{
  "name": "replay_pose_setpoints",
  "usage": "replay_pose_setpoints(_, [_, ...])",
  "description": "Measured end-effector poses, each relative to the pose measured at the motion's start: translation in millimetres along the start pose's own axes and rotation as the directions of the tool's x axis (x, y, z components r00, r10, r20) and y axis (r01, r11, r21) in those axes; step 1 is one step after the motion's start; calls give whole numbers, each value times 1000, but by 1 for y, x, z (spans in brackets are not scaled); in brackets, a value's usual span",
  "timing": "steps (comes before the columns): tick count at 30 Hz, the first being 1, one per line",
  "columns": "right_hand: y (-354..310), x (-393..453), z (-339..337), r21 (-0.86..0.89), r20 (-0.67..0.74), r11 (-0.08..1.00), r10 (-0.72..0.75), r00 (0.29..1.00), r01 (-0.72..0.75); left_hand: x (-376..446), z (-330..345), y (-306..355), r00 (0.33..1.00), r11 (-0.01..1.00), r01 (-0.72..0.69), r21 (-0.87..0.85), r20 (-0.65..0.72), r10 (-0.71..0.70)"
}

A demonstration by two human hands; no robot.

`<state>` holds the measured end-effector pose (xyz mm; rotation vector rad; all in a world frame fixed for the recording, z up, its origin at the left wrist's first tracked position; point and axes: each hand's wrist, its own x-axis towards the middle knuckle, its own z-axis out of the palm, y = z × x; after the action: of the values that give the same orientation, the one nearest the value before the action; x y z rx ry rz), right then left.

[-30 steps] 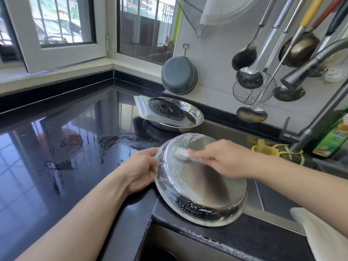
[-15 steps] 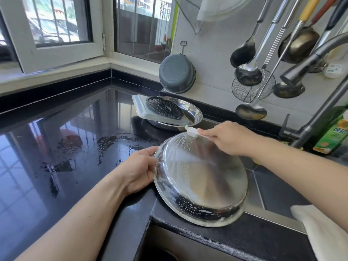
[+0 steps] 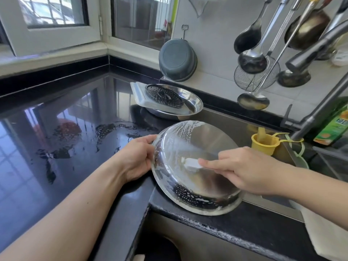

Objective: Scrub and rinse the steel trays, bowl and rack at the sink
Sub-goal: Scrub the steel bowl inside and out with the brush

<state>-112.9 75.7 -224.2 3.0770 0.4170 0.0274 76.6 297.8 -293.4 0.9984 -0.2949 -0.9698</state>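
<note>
Nearest to me, the steel bowl [image 3: 195, 166] stands tilted on its rim on the black counter [image 3: 188, 219], at the front edge of the sink [image 3: 235, 121], with its soapy underside turned up. My left hand [image 3: 137, 157] holds the left rim, fingers curled around it, and my right hand [image 3: 243, 168] pinches a small white scrubber [image 3: 192, 162] and presses it on the steel. I judge the bowl light and stiff but slippery with foam, so the rim is the safe place to hold. The counter edge is just under it, so it could slide off; the basin behind gives open room. Farther back, the steel trays [image 3: 169, 102] with the round rack [image 3: 163, 95] wait on the counter, well apart.
</note>
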Motion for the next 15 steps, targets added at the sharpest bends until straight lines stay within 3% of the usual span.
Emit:
replay_pose_setpoints(5, [46, 64, -18, -68, 13, 932, 358, 934, -357, 1, 0, 1, 1000, 1000, 13, 5, -14, -13])
replay_pose_setpoints(7, [52, 76, -21, -51, 18, 902, 430, 902, -429, 0, 0, 1, 1000, 1000, 16, 10, -24, -16])
replay_pose_setpoints(10, [43, 72, -14, 30, 26, 926, 377, 926, -377, 0, -1, 2, 1000, 1000, 20, -1, -23, -21])
replay_pose_setpoints(15, [-15, 18, -4, 98, 27, 992, 76, 997, -78, -1, 1, 1, 1000, 1000, -3, 1, -15, 3])
